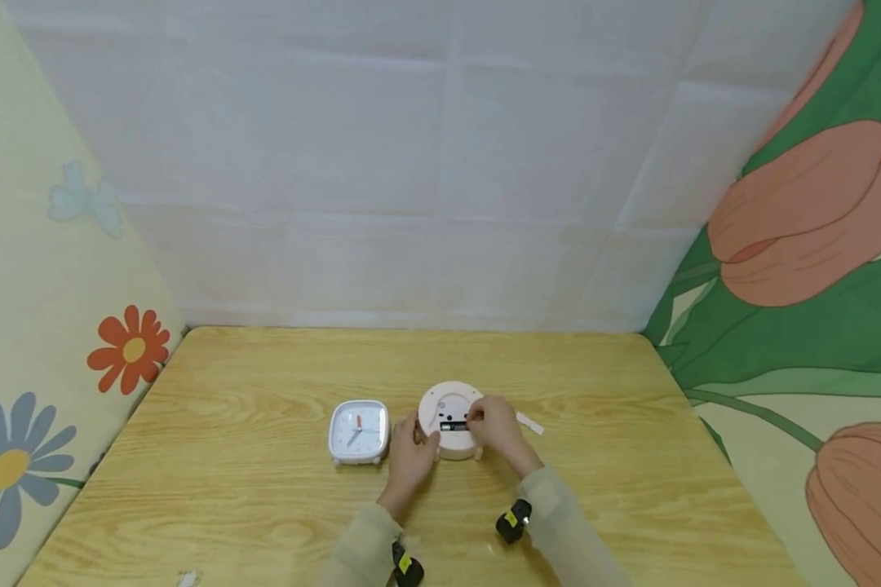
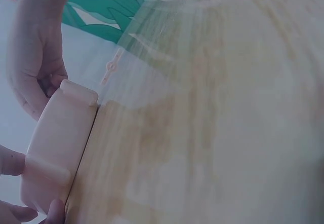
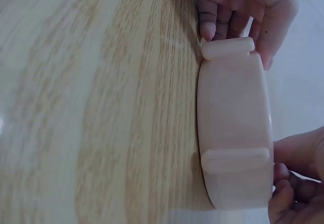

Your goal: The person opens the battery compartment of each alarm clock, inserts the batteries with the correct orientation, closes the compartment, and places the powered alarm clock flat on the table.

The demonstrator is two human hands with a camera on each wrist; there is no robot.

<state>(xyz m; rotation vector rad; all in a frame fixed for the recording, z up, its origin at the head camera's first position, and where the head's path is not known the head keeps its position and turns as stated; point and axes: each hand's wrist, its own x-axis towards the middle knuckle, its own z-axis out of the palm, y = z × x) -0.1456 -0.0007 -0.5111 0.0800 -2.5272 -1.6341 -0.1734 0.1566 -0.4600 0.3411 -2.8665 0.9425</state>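
Observation:
A round pale pink alarm clock [image 1: 449, 444] lies face down on the table, its back facing up and its battery slot uncovered. Inside the slot shows a dark battery [image 1: 451, 426]. My left hand [image 1: 411, 458] grips the clock by its left side, thumb on the back rim. The fingers of my right hand [image 1: 501, 424] are bent over the slot's right end and pinch the battery there; the fingertips partly cover it. Both wrist views show the clock's side wall [image 3: 235, 107] and its two stubby feet, with a hand at either end.
A white square alarm clock [image 1: 359, 432] stands just left of my left hand, dial showing. Right of my right hand lies a small pale battery cover [image 1: 530, 423]. A small white item [image 1: 188, 579] sits at the table's front left, cut off by the frame.

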